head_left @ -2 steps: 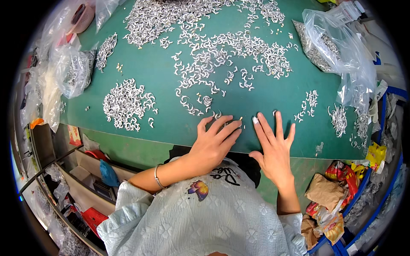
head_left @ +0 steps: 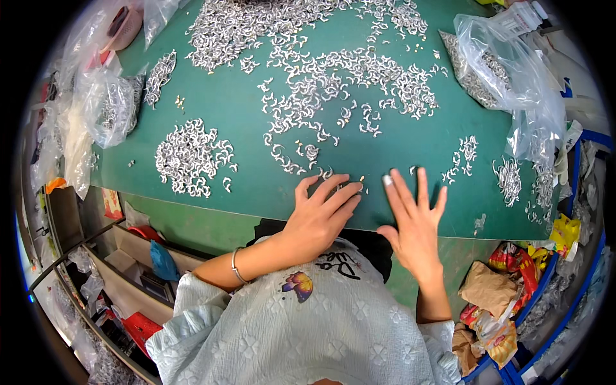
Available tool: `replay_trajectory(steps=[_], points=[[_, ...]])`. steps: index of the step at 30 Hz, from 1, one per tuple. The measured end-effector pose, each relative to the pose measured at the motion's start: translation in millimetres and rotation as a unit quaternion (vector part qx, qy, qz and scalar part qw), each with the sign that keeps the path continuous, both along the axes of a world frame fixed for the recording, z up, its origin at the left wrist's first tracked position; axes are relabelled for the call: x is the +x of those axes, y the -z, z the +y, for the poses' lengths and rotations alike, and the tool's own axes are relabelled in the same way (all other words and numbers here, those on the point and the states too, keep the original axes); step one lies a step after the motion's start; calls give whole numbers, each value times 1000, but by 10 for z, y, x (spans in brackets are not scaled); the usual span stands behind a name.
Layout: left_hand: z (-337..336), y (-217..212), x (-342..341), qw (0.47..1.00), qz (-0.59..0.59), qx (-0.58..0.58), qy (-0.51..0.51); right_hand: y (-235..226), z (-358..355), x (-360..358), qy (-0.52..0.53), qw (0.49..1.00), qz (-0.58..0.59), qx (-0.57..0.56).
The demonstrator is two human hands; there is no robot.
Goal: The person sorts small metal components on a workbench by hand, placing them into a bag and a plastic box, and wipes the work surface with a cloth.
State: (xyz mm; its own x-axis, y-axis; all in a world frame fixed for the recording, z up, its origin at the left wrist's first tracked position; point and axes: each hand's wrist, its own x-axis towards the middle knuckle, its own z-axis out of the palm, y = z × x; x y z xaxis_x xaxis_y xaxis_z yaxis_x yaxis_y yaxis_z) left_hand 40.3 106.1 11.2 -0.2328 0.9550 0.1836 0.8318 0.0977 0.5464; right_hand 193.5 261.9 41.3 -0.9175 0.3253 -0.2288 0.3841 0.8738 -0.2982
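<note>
1. now i see my left hand (head_left: 319,215) lying flat on the green worktop (head_left: 244,128), fingers spread wide, holding nothing.
2. my right hand (head_left: 416,221) lies flat just beside it, fingers fanned out and empty too; the two hands are close but apart.
3. small curved silver metal pieces (head_left: 301,160) trail right up to the fingertips of my left hand, and a few loose ones sit between the two hands.
4. a separate heap of the same pieces (head_left: 189,157) sits well off to the left of my left hand.
5. a small cluster (head_left: 465,154) lies just beyond my right hand.
6. a clear plastic bag (head_left: 507,70) holding more pieces rests farther out on the right.
</note>
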Motion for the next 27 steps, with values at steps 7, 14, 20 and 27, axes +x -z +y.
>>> replay_trajectory(steps=[7,14,20,27], points=[[-66,-25,-50,996,-37,32,-75,13,35,62,78,995,16,59],[-116,-11,-74,996,-54,34,-67,-5,-4,-12,76,994,59,55],[-143,-33,-87,988,-69,35,-132,22,-204,-130,-50,996,43,-56],[-101,-54,-60,985,-41,5,-166,1,-213,-184,-61,993,50,-82]])
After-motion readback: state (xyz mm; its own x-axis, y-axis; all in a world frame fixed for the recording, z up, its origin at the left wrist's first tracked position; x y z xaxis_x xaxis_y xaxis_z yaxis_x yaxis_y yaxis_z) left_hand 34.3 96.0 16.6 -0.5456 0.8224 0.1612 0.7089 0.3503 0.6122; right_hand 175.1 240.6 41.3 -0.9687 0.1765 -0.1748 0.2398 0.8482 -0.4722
